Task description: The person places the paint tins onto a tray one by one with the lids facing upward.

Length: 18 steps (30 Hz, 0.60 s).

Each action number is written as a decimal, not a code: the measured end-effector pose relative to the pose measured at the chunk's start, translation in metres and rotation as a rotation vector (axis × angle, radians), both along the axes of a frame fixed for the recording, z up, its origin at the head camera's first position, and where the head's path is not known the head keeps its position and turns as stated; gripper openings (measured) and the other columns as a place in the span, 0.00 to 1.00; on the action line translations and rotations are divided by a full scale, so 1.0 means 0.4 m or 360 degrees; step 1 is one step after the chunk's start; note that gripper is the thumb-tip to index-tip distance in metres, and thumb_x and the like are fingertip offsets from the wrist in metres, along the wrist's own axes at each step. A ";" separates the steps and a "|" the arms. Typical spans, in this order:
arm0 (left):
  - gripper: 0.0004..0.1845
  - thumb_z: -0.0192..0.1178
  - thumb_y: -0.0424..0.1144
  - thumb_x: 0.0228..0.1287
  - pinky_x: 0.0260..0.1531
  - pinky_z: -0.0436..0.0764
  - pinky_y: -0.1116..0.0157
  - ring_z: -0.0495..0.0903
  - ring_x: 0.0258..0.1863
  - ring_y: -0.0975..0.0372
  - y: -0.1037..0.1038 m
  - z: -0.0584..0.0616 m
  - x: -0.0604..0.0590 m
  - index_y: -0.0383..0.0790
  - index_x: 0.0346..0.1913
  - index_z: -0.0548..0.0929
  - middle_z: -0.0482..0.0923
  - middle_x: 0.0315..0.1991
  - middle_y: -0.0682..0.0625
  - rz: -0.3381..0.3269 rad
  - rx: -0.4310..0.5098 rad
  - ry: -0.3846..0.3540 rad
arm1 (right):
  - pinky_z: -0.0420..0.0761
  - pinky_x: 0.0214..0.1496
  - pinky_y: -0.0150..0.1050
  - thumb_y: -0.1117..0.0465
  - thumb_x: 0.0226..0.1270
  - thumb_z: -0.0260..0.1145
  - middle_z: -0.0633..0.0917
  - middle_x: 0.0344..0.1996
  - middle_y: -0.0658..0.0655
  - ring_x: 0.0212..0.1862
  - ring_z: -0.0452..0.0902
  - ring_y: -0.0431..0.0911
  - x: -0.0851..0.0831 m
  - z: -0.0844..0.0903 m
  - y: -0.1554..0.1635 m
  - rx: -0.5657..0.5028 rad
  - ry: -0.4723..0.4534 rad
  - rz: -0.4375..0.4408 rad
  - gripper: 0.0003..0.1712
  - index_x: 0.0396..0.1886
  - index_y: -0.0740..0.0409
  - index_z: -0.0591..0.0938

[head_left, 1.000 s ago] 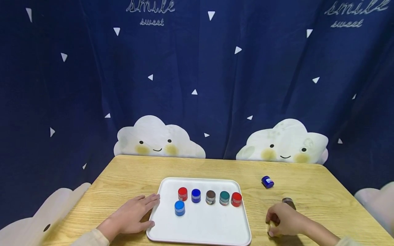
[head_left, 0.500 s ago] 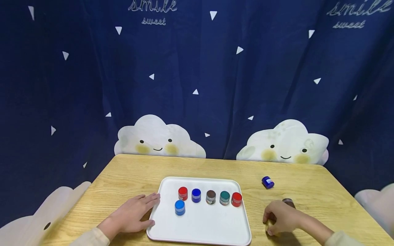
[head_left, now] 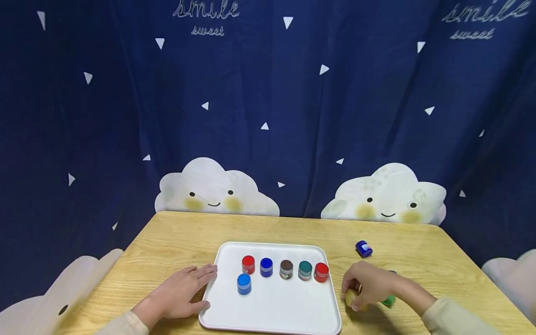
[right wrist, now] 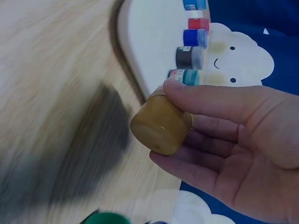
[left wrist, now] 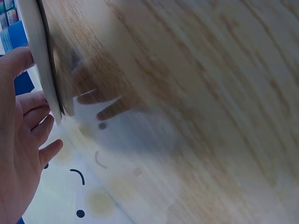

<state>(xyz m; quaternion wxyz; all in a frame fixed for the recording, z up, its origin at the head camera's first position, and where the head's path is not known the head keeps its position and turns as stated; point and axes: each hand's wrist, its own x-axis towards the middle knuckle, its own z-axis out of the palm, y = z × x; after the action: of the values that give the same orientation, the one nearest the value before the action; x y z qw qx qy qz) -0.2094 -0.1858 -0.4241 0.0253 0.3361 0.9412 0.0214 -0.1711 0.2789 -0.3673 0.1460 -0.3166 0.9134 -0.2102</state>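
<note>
The small ochre paint pot [right wrist: 161,129] looked light, rigid and smooth-sided — best gripped round its body, as it was, the right hand [head_left: 370,288] pinching it between thumb and fingers just right of the white tray [head_left: 272,311] — while the left hand [head_left: 180,293] lay spread flat at the tray's left edge.

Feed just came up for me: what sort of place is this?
Probably a staged tabletop setup indoors, not a workshop: a wooden table, a navy curtain with cloud faces behind it, and small paint jars lined up on a white tray.
</note>
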 end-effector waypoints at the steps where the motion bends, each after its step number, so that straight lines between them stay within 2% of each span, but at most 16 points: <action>1: 0.38 0.58 0.60 0.60 0.65 0.71 0.48 0.70 0.67 0.56 0.000 -0.001 0.001 0.42 0.69 0.69 0.69 0.69 0.49 -0.0001 0.0002 -0.0001 | 0.77 0.30 0.25 0.65 0.45 0.76 0.83 0.27 0.43 0.30 0.71 0.27 -0.004 0.002 -0.007 -0.0003 -0.0009 0.0005 0.12 0.32 0.57 0.84; 12: 0.38 0.58 0.61 0.60 0.65 0.71 0.47 0.70 0.67 0.56 0.000 -0.003 0.001 0.42 0.69 0.69 0.69 0.69 0.49 0.0020 0.0016 -0.0028 | 0.80 0.34 0.26 0.64 0.45 0.77 0.84 0.28 0.44 0.31 0.74 0.28 -0.039 0.015 -0.085 -0.0036 -0.0037 0.0035 0.13 0.34 0.57 0.85; 18: 0.38 0.58 0.61 0.60 0.65 0.71 0.48 0.70 0.68 0.56 0.000 -0.002 -0.001 0.42 0.69 0.69 0.69 0.70 0.49 0.0015 0.0002 -0.0019 | 0.80 0.34 0.24 0.68 0.43 0.76 0.85 0.26 0.46 0.29 0.73 0.27 -0.060 0.015 -0.125 -0.0076 -0.0046 0.0116 0.13 0.33 0.59 0.85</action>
<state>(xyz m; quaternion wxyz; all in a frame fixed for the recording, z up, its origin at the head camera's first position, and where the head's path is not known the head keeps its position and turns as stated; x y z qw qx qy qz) -0.2098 -0.1858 -0.4248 0.0306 0.3316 0.9426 0.0241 -0.1951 0.2291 -0.3611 0.1590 -0.3499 0.8938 -0.2309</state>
